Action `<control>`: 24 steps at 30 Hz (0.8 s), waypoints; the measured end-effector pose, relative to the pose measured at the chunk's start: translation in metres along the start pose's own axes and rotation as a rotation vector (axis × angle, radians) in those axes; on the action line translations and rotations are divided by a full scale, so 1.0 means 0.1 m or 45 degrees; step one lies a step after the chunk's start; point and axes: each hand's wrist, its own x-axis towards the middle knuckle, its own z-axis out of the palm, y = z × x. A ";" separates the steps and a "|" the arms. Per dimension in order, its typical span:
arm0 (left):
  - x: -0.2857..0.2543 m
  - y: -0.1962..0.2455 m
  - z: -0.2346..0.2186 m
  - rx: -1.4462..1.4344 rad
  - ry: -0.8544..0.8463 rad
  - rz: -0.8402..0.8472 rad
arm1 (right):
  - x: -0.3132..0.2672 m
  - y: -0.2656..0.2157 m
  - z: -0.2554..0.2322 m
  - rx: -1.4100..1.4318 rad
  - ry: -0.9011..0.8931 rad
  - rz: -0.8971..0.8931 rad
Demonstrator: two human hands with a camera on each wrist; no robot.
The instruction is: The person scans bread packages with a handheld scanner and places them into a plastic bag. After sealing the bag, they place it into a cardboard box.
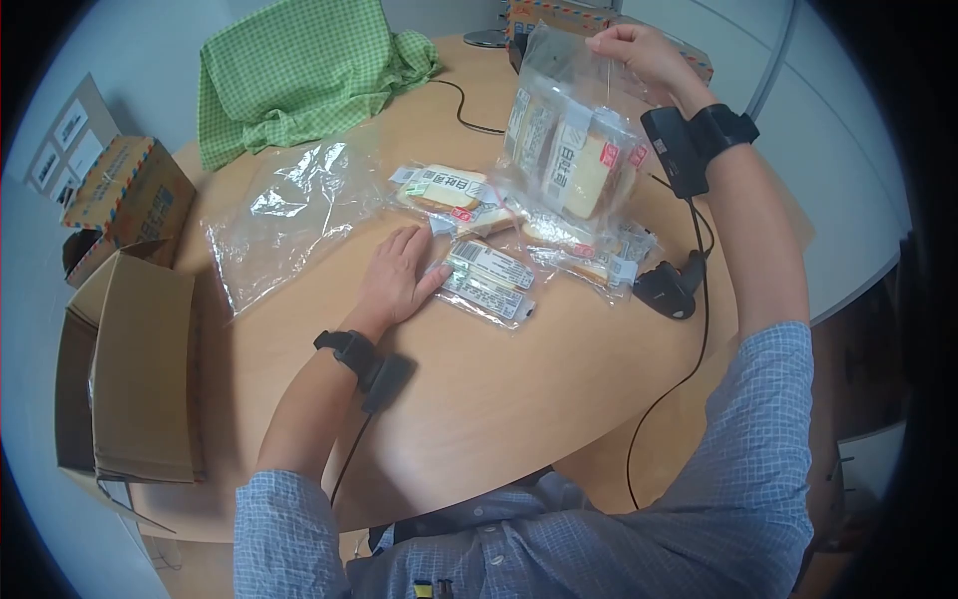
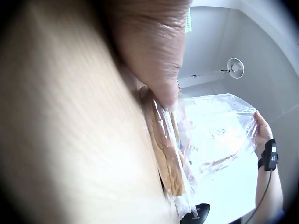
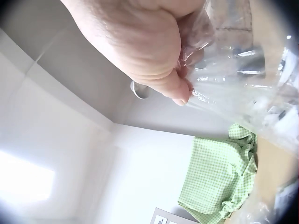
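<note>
Transparent bag (image 1: 571,66), wrinkled and glossy, shows white-labelled bread packs (image 1: 597,182) inside.

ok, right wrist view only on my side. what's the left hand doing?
Observer: The left hand rests on the table, beside a wrapped bread pack.
Operator: and the clear bag that the right hand pinches? contents blurred here.
Observer: Labelled packs of sliced bread are inside it, readable as bread from the head view.
Operator: anything on the table's far left?
Observer: An open cardboard box stands there.
</note>
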 end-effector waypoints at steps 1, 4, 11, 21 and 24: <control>0.00 -0.01 0.01 0.006 0.003 -0.001 | 0.02 -0.10 0.00 0.020 0.021 -0.035; 0.00 -0.01 0.02 -0.009 0.026 0.001 | 0.08 -0.43 -0.10 0.085 0.093 -0.131; 0.00 -0.01 0.02 -0.031 0.048 0.014 | 0.10 -0.85 -0.36 -0.048 0.276 -0.319; -0.01 -0.03 0.05 -0.067 0.038 -0.019 | -0.14 -1.20 -0.94 -0.515 0.771 -0.732; 0.00 -0.04 0.06 -0.062 0.054 -0.007 | -0.34 -1.23 -0.84 -0.273 0.718 -0.751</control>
